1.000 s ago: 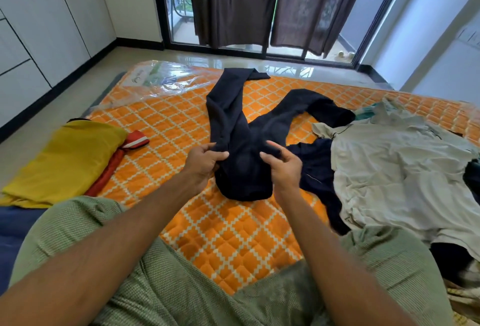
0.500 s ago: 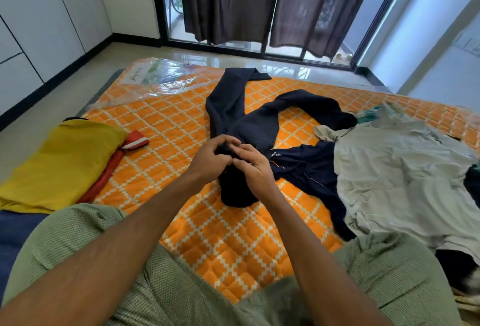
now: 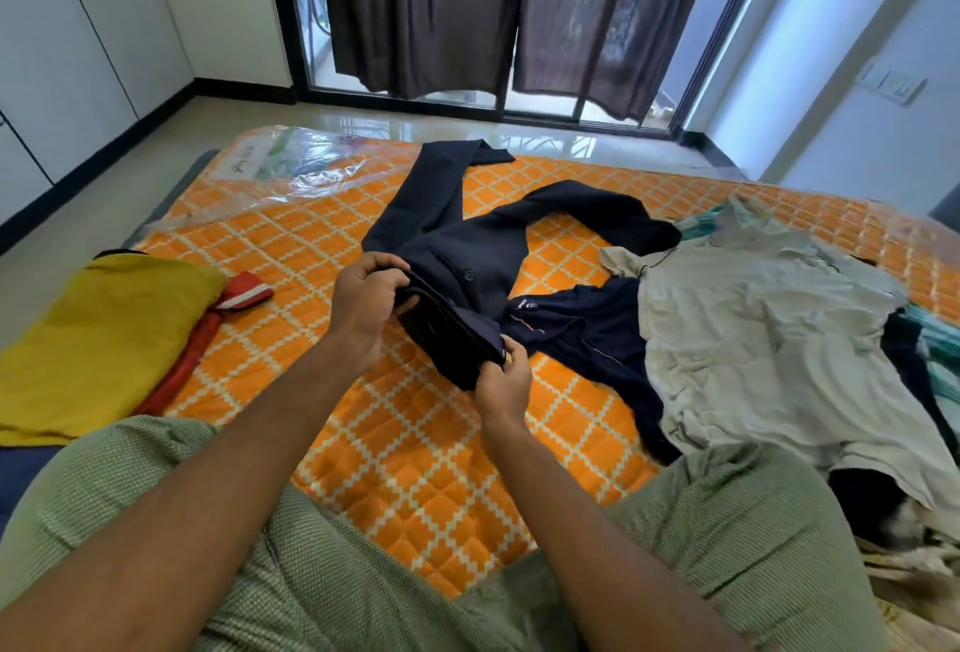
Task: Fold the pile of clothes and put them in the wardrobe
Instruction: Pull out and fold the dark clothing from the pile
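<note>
Left hand and right hand each gripped the waistband of the navy trousers, fingers curled into the cloth. Half a second earlier the two hands had met at the middle of the waist. They had since drawn apart, the left toward 10 o'clock and the right toward 4 o'clock, so that the waistband was raised and stretched taut between them. The change suggested the waist was being squared up for a first lengthwise fold. That fold was not yet made, since the legs lay splayed in a V on the orange quilted mattress.

One leg ran to 12 o'clock, its hem at the far mattress edge beside the clear plastic wrap. The other bent toward 1 o'clock and ended against the unfolded heap, which filled the 3 o'clock side. A navy jersey from that heap lay just beside the right hand and could be caught in the fold.

A folded yellow garment lay on top of a red one at the 9 o'clock edge. Bare mattress lay at 6 o'clock, between the hands and the knees, and at 10 o'clock. The white panelled doors at 10 o'clock, probably the wardrobe, stood well apart across the floor.
</note>
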